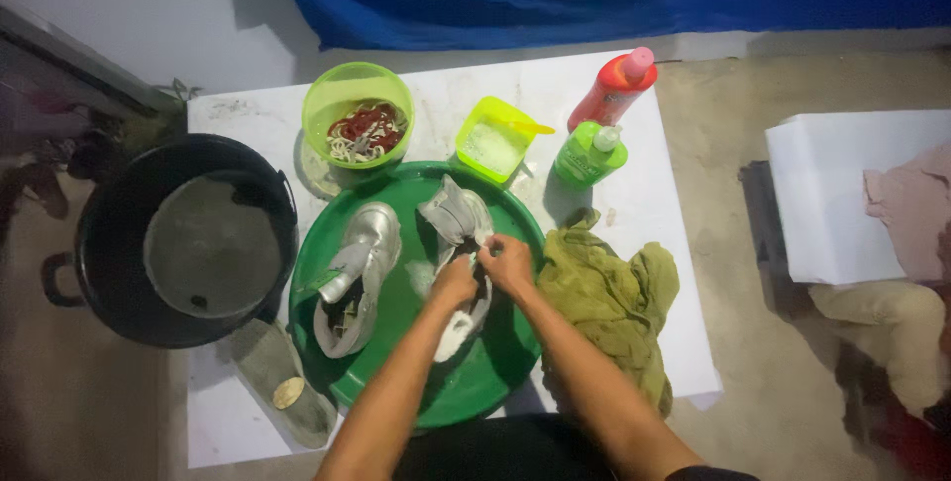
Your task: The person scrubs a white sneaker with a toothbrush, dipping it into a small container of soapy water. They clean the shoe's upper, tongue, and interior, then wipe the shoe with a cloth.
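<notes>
Fingers of both the left hand point(454, 283) and right hand point(508, 261) pinch a soft grey shoe point(458, 218) lying inside the round green plastic basin point(466, 392). Beside it in the basin lies a second grey shoe point(359, 273); a crumpled olive cloth point(609, 298) sits right of the basin.

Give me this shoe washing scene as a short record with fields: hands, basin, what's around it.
left hand: left hand on the grey shoe, gripping it
right hand: right hand on the same shoe, fingers pinched at its upper
basin: round green basin on a white table, holding both shoes
other shoe: silver shoe lying beside, untouched
left of basin: black bucket of water
behind basin: green bowl with laces, square green tub of white powder, red bottle, green pump bottle
right of basin: olive cloth
</notes>
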